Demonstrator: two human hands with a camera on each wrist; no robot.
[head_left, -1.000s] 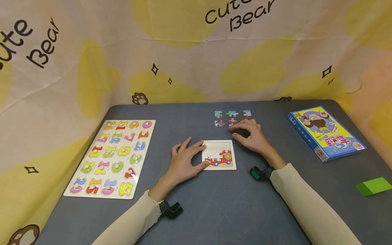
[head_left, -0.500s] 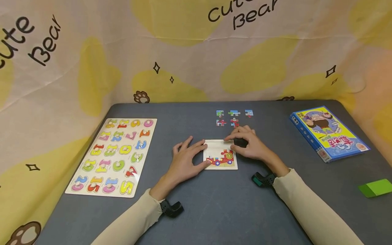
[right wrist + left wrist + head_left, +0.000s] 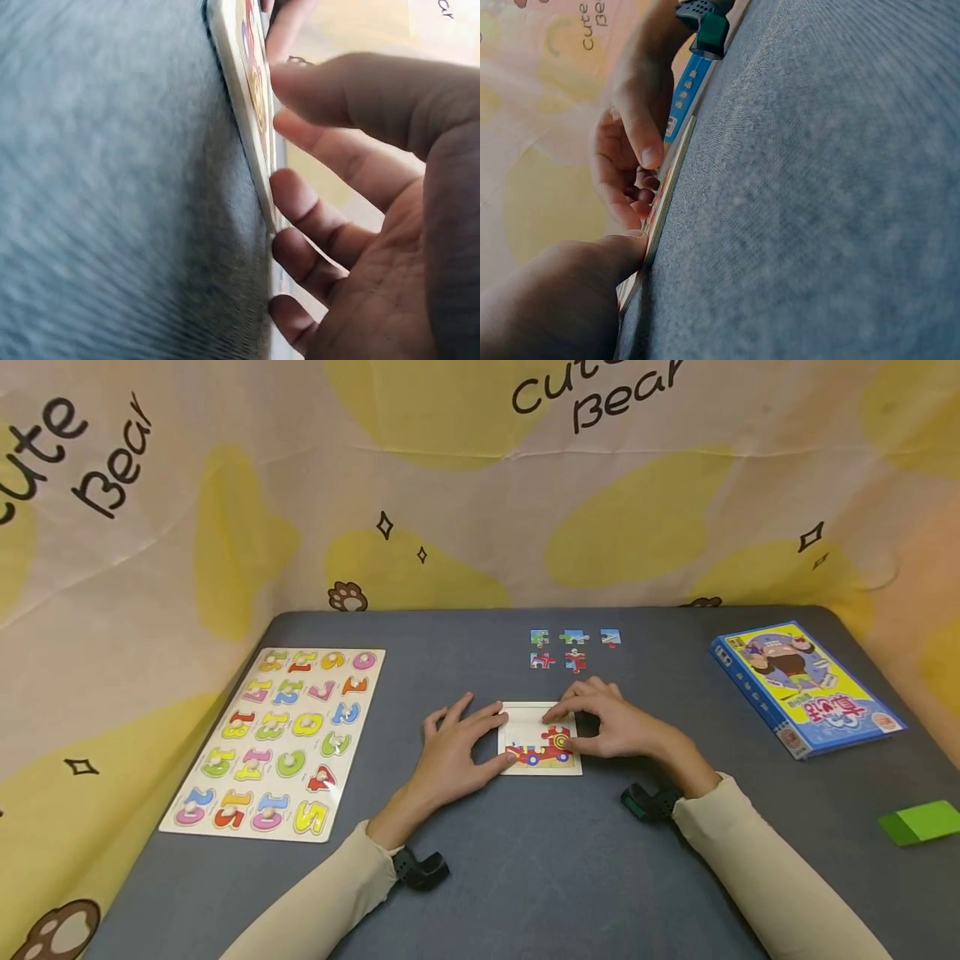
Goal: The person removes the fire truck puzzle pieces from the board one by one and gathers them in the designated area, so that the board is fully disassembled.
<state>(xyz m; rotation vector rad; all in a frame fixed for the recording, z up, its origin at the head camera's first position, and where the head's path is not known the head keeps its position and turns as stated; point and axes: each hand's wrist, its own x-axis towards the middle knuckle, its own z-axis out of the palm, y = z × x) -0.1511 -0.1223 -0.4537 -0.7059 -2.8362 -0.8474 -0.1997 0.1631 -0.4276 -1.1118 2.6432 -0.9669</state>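
Note:
A small white-framed jigsaw board [image 3: 522,724] lies on the dark table, its lower part filled with a red vehicle picture. My left hand [image 3: 453,758] rests at its left side with fingers spread, the thumb on the board's lower left. Over the right side hovers or rests my right hand [image 3: 615,720], index finger and thumb bent above the vehicle's round yellow wheel. In the right wrist view the thumb [image 3: 315,91] and fingers touch or nearly touch the board's edge [image 3: 251,135]; no piece shows between them. Several loose jigsaw pieces [image 3: 574,637] sit in two rows behind the board.
A number board [image 3: 300,752] with knobbed digits occupies the left of the table. At right lie a blue and yellow box [image 3: 813,685] and a green block [image 3: 921,822]. A patterned curtain [image 3: 450,485] hangs behind the table.
My right hand has moved from beside the loose pieces down and left onto the board's right side. The left hand has kept its place on the board.

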